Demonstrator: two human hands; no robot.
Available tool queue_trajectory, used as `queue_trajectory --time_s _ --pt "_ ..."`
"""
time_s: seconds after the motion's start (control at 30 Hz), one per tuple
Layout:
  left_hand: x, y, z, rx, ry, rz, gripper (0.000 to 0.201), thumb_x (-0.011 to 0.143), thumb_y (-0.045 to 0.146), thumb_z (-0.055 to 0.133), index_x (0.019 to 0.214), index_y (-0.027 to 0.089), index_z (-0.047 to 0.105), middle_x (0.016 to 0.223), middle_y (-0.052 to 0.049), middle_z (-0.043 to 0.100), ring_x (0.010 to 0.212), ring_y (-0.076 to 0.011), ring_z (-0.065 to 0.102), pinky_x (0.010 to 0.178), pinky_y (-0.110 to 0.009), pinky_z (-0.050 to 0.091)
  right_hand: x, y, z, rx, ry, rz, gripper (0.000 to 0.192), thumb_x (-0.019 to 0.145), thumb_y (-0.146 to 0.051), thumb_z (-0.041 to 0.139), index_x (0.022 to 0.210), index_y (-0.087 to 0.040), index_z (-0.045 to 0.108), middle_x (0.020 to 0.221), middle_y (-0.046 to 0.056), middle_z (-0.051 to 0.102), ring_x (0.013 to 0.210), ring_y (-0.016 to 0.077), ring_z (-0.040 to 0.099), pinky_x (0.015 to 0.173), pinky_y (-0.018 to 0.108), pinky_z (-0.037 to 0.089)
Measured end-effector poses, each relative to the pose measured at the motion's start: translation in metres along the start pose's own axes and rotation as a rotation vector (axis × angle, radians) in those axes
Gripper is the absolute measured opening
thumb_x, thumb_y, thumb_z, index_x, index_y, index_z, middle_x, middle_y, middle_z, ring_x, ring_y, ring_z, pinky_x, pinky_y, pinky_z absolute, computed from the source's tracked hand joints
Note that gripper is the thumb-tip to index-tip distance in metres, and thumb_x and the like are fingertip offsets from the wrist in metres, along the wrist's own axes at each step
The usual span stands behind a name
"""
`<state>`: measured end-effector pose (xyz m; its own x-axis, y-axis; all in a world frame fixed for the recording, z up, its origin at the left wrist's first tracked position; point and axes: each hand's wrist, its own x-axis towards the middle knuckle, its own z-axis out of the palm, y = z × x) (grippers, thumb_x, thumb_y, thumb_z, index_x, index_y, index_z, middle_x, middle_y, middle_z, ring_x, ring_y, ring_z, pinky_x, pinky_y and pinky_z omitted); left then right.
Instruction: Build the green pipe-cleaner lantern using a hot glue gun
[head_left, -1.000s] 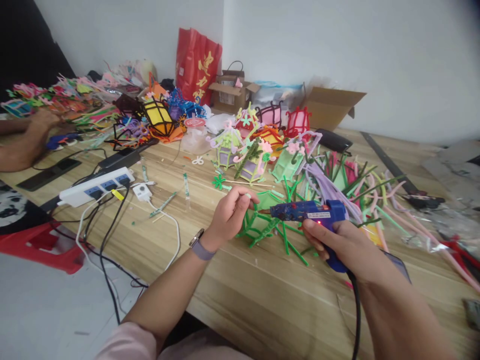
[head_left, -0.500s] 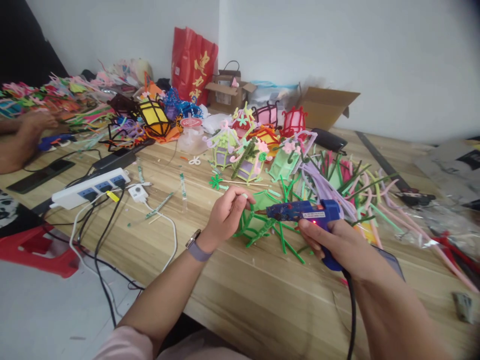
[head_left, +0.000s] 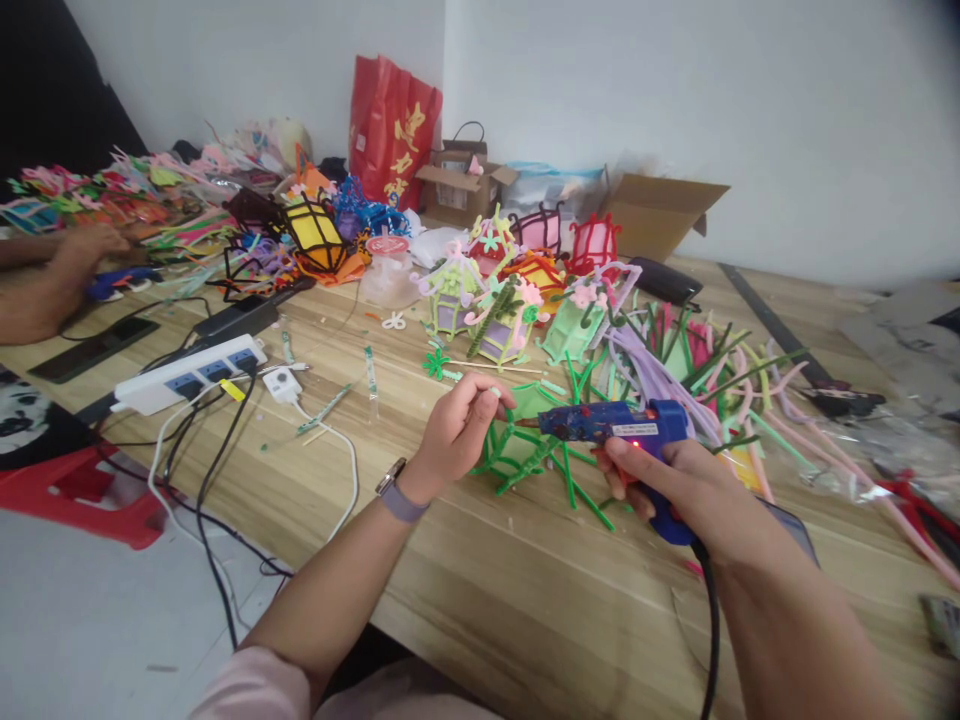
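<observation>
At the centre of the frame, the right hand has its fingers clamped around a blue plastic hot-glue gun, nozzle pointing left. The left hand pinches a green pipe-cleaner frame resting on the pale wooden counter, touching the nozzle.

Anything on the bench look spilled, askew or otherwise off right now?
Nothing looks damaged. Short trimmed scraps lie scattered over the table by the white power strip, whose cords hang over the edge. The right hand holds the blue glue gun, red lamp lit, its nozzle near the left hand.
</observation>
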<state>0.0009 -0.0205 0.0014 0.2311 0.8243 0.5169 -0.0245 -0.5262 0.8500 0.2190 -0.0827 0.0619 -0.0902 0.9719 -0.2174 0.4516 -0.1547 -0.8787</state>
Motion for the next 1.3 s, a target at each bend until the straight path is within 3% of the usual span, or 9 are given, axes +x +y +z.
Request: queue_trajectory --time_s 0.17,0.33,0.67,1.3 --pt "0.000 0.000 0.000 -0.005 -0.002 0.012 0.029 0.099 0.041 0.039 0.094 0.019 0.057 0.087 -0.004 0.065 0.079 -0.0146 0.061 0.077 -0.027 0.047 -0.001 0.002 -0.001 0.000 0.016 -0.008 0.062 0.072 -0.077 0.056 0.058 -0.018 0.065 0.039 -0.001 0.046 0.035 0.0094 0.039 0.038 0.024 0.031" --pt "0.000 0.001 0.000 0.005 -0.007 0.005 0.029 0.100 0.041 0.038 0.094 0.019 0.057 0.087 -0.004 0.066 0.080 -0.0144 0.061 0.077 -0.026 0.047 -0.002 0.001 -0.001 0.011 0.021 -0.030 0.059 0.071 -0.075 0.060 0.062 -0.017 0.068 0.049 0.002 0.056 0.038 0.0094 0.042 0.037 0.024 0.031" --pt "0.000 0.000 0.000 0.002 -0.005 0.019 0.030 0.100 0.041 0.038 0.094 0.019 0.058 0.086 -0.004 0.066 0.079 -0.0144 0.061 0.076 -0.026 0.047 -0.007 -0.011 0.000 -0.030 0.034 0.019 0.066 0.064 -0.083 0.058 0.057 -0.017 0.064 0.039 -0.003 0.044 0.036 0.0083 0.036 0.038 0.024 0.027" --pt "-0.001 0.000 0.000 -0.002 -0.010 0.022 0.028 0.100 0.039 0.039 0.094 0.019 0.058 0.085 -0.003 0.065 0.079 -0.0144 0.061 0.077 -0.026 0.047 -0.006 -0.005 -0.001 -0.020 0.019 0.028 0.059 0.068 -0.075 0.062 0.050 -0.020 0.054 0.041 -0.002 0.047 0.038 0.0095 0.041 0.039 0.024 0.030"
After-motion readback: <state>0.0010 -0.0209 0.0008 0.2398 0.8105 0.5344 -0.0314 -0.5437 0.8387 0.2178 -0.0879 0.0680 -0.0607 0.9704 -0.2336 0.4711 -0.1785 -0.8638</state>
